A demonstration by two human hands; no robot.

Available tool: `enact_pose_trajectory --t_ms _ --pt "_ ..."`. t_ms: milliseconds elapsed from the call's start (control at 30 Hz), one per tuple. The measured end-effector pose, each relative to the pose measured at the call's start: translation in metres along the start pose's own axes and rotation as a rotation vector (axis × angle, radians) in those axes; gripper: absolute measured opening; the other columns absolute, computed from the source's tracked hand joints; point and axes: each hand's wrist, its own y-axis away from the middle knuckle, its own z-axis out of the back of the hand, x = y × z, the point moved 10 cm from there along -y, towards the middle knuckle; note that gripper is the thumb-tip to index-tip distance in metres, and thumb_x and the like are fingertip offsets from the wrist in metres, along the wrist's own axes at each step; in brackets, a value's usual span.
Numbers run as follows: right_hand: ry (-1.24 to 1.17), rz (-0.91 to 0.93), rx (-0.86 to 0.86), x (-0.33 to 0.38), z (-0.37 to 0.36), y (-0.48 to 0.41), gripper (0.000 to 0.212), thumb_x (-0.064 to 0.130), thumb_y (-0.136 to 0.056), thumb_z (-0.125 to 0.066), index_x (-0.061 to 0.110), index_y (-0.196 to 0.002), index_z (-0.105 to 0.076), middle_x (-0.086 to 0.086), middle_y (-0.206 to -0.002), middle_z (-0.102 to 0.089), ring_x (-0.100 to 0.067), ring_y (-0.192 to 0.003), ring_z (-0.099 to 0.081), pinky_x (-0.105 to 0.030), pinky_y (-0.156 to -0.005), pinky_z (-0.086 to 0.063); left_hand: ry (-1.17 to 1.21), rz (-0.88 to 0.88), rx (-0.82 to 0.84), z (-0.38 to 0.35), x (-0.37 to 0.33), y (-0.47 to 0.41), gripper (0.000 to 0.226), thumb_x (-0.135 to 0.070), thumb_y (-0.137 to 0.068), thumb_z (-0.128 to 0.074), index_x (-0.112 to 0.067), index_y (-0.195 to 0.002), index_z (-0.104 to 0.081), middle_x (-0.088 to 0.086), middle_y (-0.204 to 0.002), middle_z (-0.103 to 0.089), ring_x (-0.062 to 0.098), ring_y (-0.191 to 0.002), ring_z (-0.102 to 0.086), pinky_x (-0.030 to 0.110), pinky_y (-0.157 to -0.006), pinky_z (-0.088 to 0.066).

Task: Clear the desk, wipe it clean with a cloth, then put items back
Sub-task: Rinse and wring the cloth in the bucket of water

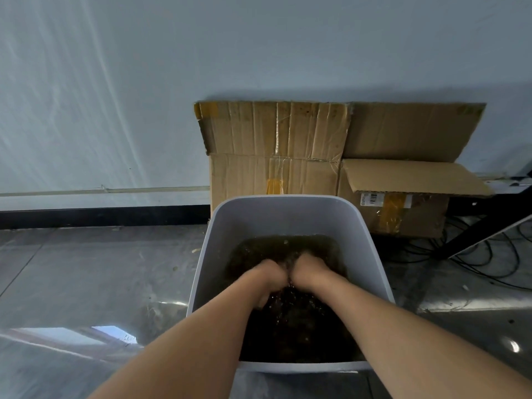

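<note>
Inside the white bin [288, 214], we find left hand [269, 279] and right hand [311, 272] sunk in dark water [288, 246]. Their fingers are hidden, so we cannot tell the grip. The cloth is unseen, presumably submerged. Risk: vigorous wringing slops dirty water onto the floor [86, 269].

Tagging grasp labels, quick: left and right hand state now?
Left hand: fingers under the dark water in the grey bin, cannot tell.
Right hand: likewise submerged, cannot tell.
</note>
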Motion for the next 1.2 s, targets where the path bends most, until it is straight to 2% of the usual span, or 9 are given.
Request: enact_pose_trajectory --t_ms 167,267,400,567,700,833,967,1100,1200 --pt "-0.352 -0.03 -0.103 0.018 0.013 0.021 0.031 0.022 -0.103 -0.038 0.005 -0.108 -0.063 -0.012 -0.097 -0.062 -0.027 -0.081 -0.059 -0.029 -0.063 -0.046 0.579 0.031 -0.083 0.015 0.0 0.002 0.031 -0.014 -0.106 -0.035 -0.012 -0.079 -0.05 0.009 -0.081 -0.053 0.021 -0.069 -0.054 0.031 -0.074 -0.05" --pt "-0.337 0.012 -0.158 0.03 0.017 0.029 0.029 0.023 -0.103 -0.038 0.007 -0.099 -0.062 -0.012 -0.096 -0.061 -0.025 -0.077 -0.058 -0.029 -0.06 -0.045 0.73 0.038 -0.027 0.015 -0.005 0.011 0.036 -0.009 -0.106 -0.024 0.001 -0.108 -0.059 0.02 -0.09 -0.061 0.028 -0.074 -0.052 0.037 -0.084 -0.05" --pt "-0.318 0.009 -0.272 0.011 0.04 0.028 0.033 0.022 -0.103 -0.033 0.016 -0.083 -0.058 -0.007 -0.096 -0.063 -0.017 -0.077 -0.054 -0.031 -0.072 -0.04 0.844 0.015 0.086 0.003 -0.018 0.021 0.026 -0.023 -0.103 -0.047 -0.008 -0.095 -0.067 0.011 -0.069 -0.066 0.024 -0.059 -0.063 0.027 -0.046 -0.052" --pt "-0.003 -0.001 -0.084 0.003 0.023 0.022 0.045 0.018 -0.103 -0.035 0.01 -0.146 -0.026 -0.019 -0.136 -0.051 -0.033 -0.122 -0.053 -0.041 -0.101 -0.041 0.284 -0.136 -0.255 0.03 -0.015 0.011 0.022 -0.03 -0.093 -0.061 -0.009 -0.096 -0.066 0.008 -0.094 -0.069 0.022 -0.081 -0.064 0.028 -0.068 -0.049" --pt "0.3 0.046 0.015 0.005 0.006 0.015 0.054 0.011 -0.098 -0.045 0.008 -0.15 -0.031 -0.019 -0.142 -0.05 -0.034 -0.128 -0.052 -0.042 -0.107 -0.044 -0.297 -0.167 -0.301 0.024 -0.014 0.008 0.025 -0.022 -0.094 -0.059 -0.007 -0.112 -0.067 0.012 -0.112 -0.068 0.029 -0.105 -0.065 0.035 -0.091 -0.052" --pt "0.091 -0.021 0.043 0.0 -0.002 0.015 0.041 0.027 -0.101 -0.047 0.013 -0.14 -0.049 -0.015 -0.139 -0.054 -0.032 -0.125 -0.054 -0.038 -0.107 -0.043 -0.289 -0.088 -0.127 0.006 -0.002 0.0 0.03 -0.022 -0.097 -0.055 -0.009 -0.122 -0.062 0.012 -0.126 -0.064 0.029 -0.115 -0.061 0.035 -0.094 -0.048" --pt "-0.05 -0.022 -0.014 0.009 0.002 0.01 0.028 0.019 -0.1 -0.048 0.005 -0.119 -0.062 -0.014 -0.124 -0.064 -0.03 -0.112 -0.062 -0.031 -0.084 -0.049 0.258 -0.016 0.015 0.001 -0.003 0.008 0.036 -0.019 -0.105 -0.042 -0.002 -0.137 -0.049 0.018 -0.138 -0.053 0.034 -0.126 -0.053 0.032 -0.087 -0.046" --pt "-0.253 0.01 -0.144 0.032 0.015 0.025 0.028 0.012 -0.102 -0.034 0.005 -0.09 -0.059 -0.016 -0.094 -0.065 -0.031 -0.079 -0.065 -0.031 -0.056 -0.051 0.745 0.049 -0.187 0.029 0.009 0.005 0.021 -0.016 -0.102 -0.048 -0.004 -0.1 -0.065 0.015 -0.084 -0.067 0.027 -0.069 -0.063 0.025 -0.056 -0.053" --pt "-0.261 -0.024 -0.249 0.018 0.032 0.026 0.03 0.016 -0.105 -0.032 0.003 -0.108 -0.058 -0.012 -0.094 -0.057 -0.025 -0.066 -0.057 -0.022 -0.043 -0.044 0.677 -0.038 -0.087 0.023 -0.01 0.012 0.026 -0.022 -0.098 -0.057 -0.002 -0.111 -0.067 0.018 -0.101 -0.07 0.032 -0.087 -0.068 0.043 -0.081 -0.058"
